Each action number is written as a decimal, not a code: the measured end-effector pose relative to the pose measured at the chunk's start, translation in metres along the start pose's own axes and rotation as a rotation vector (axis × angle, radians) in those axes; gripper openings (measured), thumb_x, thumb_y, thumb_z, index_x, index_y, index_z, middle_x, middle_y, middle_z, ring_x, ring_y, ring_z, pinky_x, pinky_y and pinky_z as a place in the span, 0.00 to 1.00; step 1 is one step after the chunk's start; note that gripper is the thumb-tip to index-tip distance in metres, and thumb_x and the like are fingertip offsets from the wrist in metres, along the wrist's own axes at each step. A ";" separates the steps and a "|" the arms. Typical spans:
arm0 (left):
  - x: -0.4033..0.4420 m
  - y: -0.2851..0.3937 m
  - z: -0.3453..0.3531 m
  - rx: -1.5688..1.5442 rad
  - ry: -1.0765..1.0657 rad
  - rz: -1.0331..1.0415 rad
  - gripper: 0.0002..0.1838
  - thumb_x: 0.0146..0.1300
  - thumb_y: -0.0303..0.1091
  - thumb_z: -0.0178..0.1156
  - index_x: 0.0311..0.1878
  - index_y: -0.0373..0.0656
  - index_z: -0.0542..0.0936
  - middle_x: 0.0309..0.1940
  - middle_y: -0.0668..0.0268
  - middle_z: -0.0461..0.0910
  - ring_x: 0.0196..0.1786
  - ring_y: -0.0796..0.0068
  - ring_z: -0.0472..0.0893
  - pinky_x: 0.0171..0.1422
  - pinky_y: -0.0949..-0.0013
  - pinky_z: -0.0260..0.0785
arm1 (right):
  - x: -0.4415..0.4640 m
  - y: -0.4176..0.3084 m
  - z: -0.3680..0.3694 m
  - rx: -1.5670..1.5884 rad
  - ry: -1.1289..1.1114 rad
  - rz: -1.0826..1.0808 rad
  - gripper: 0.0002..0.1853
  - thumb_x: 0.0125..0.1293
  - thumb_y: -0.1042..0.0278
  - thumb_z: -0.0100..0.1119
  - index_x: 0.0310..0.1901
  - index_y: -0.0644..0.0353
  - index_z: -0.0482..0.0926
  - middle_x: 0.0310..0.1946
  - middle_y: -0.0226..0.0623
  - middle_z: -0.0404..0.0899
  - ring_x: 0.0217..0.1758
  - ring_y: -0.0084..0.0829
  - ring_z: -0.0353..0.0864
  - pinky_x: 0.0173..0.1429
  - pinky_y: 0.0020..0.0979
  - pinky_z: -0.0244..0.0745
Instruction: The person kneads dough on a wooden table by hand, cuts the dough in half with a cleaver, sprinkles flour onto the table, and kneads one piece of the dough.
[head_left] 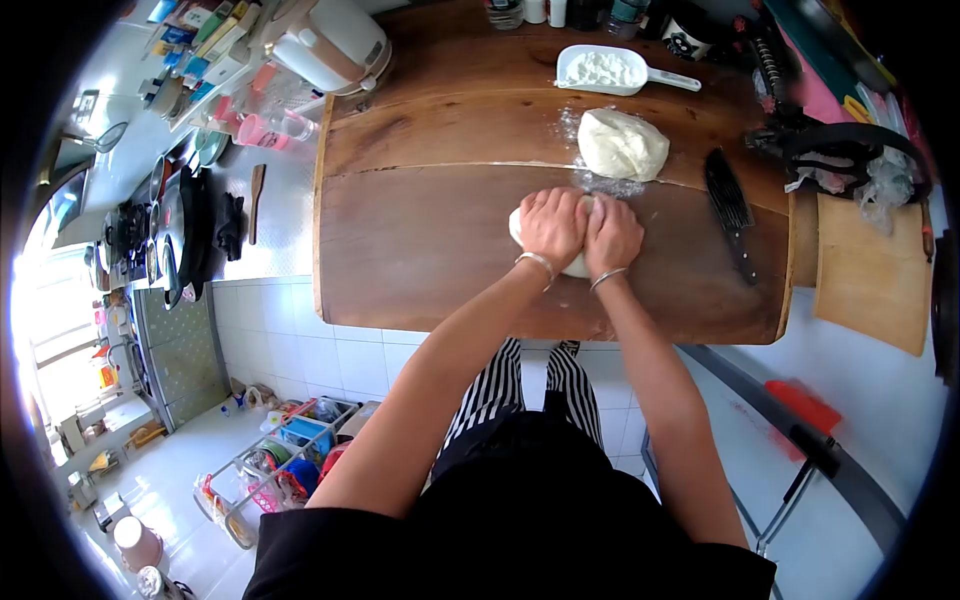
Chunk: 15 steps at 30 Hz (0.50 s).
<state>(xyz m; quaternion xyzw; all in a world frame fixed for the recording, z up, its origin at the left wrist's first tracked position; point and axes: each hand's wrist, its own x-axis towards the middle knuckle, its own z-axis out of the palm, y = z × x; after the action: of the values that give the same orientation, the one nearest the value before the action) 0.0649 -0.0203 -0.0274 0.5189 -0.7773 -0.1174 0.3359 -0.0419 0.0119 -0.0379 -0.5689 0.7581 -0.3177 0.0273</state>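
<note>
A pale lump of dough [577,267] lies on the brown wooden board [420,240], mostly covered by my two hands. My left hand [550,225] presses down on it, fingers together and curled over its far side. Right beside it, touching, my right hand [613,238] bears on the dough's right part with its fingers bent. Just beyond my hands sits a second, larger lump of dough [622,146], with loose flour scattered around it. Behind that rests a white scoop [672,79] holding flour [603,69].
A black-bladed knife [728,195] lies at the board's right. An electric kettle [328,45] stands at the back left, with jars along the back edge. A wooden spatula [257,205] is on the left counter. A lighter board [868,275] lies at right.
</note>
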 end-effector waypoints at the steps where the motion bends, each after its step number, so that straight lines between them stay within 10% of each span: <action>1: 0.006 -0.001 -0.001 -0.015 -0.048 -0.027 0.08 0.66 0.38 0.54 0.40 0.49 0.80 0.37 0.64 0.82 0.46 0.60 0.79 0.54 0.54 0.65 | 0.004 -0.003 0.001 -0.064 -0.051 0.069 0.14 0.72 0.55 0.47 0.47 0.50 0.80 0.46 0.32 0.82 0.49 0.41 0.79 0.51 0.49 0.70; 8: -0.017 -0.057 -0.056 -0.033 -0.234 0.052 0.11 0.66 0.42 0.53 0.38 0.48 0.81 0.35 0.61 0.83 0.43 0.58 0.82 0.50 0.53 0.69 | -0.054 -0.083 0.017 0.140 -0.158 0.506 0.22 0.71 0.47 0.44 0.54 0.54 0.78 0.52 0.46 0.78 0.56 0.53 0.76 0.57 0.55 0.70; 13: -0.039 -0.149 -0.170 0.301 -0.439 0.183 0.16 0.64 0.42 0.56 0.52 0.49 0.80 0.55 0.63 0.78 0.62 0.61 0.73 0.69 0.49 0.58 | -0.119 -0.207 0.062 0.468 -0.257 0.594 0.28 0.67 0.53 0.53 0.65 0.58 0.68 0.61 0.53 0.71 0.65 0.53 0.69 0.67 0.50 0.64; 15: -0.041 -0.161 -0.192 0.401 -0.127 0.064 0.23 0.67 0.46 0.53 0.61 0.46 0.75 0.65 0.63 0.71 0.72 0.60 0.64 0.77 0.44 0.44 | -0.111 -0.223 0.064 0.600 -0.348 0.625 0.29 0.67 0.56 0.55 0.66 0.61 0.65 0.63 0.53 0.69 0.66 0.52 0.68 0.69 0.50 0.63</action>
<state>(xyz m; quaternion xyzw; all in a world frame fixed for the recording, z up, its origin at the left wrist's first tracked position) 0.3157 -0.0219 0.0144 0.5418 -0.8209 0.0177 0.1798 0.2115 0.0473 -0.0103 -0.3252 0.7519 -0.3992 0.4118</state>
